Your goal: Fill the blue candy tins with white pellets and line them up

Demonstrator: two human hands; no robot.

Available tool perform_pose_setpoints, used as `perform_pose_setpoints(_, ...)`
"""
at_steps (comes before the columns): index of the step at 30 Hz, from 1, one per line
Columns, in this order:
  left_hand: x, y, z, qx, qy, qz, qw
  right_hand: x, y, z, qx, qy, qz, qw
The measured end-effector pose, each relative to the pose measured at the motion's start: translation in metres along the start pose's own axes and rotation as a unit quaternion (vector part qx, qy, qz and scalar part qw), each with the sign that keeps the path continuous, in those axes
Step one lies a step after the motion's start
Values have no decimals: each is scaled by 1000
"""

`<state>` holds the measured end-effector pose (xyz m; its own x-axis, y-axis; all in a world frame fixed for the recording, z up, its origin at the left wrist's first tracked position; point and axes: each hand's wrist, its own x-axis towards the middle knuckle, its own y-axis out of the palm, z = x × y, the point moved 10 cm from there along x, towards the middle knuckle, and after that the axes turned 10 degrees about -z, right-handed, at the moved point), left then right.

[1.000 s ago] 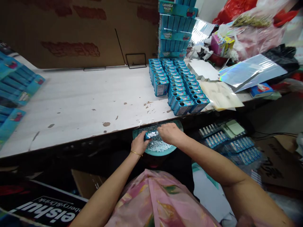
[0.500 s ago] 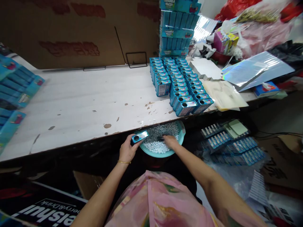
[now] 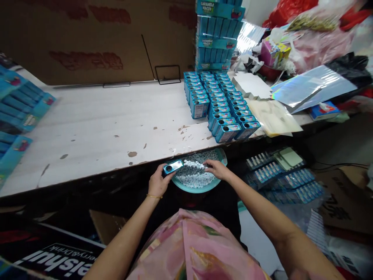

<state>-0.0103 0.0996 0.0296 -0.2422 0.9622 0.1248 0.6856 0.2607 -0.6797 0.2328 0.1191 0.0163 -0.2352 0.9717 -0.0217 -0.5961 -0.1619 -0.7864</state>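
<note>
My left hand is closed around a small blue tin with a silver top and a dark round hole, held at the left rim of the bowl. My right hand grips a small scoop heaped with white candies; the candies hide most of the scoop. It is held above the turquoise bowl, its far end close to the tin. Loose white candies fill the bowl, which sits below the table edge in front of me.
Rows of blue tins stand on the white table, with stacked display packs behind. More blue packs lie at the left. Plastic sheets lie at the right. Packed trays sit lower right; a cardboard box lower left.
My right hand has lifted the scoop out of the candies, now heaped, and brought it up beside the tin. My left hand holds the tin in nearly the same place.
</note>
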Motion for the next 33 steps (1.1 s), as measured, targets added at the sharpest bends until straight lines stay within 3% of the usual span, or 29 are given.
perform_pose_setpoints(3, 2, 11, -14, 36, 40, 4, 999, -4, -33, 24, -75, -19, -8, 997)
perform_pose_setpoints(5, 4, 14, -21, 47, 54, 1, 997, -3, -44, 30, -116, -19, -3, 993)
perform_pose_setpoints(7, 6, 14, -25, 47, 54, -5, 997, -2, -45, 28, -110, -22, 5, 994)
perform_pose_setpoints(12, 7, 9, -23, 40, 43, -10, 998, 0, -37, 12, 18, -48, -9, 999)
perform_pose_setpoints(15, 6, 11, -24, 51, 49, -4, 997, -3, -39, 19, 33, -65, -13, 997)
perform_pose_setpoints(19, 0, 25, -35, 68, 84, 21, 994, -6, -46, 54, -85, -80, 4, 993)
perform_pose_setpoints(23, -6, 38, -48, 103, 113, 41, 987, -9, -43, 96, -265, -96, 24, 959)
perform_pose_setpoints(28, -9, 43, -49, 128, 117, 52, 984, -17, -42, 136, -337, -154, 4, 929)
perform_pose_setpoints(30, -8, 41, -46, 124, 111, 51, 985, -19, -48, 129, -338, -156, 0, 928)
perform_pose_setpoints(33, -8, 32, -42, 114, 118, 41, 986, -17, -57, 84, -338, -105, -1, 935)
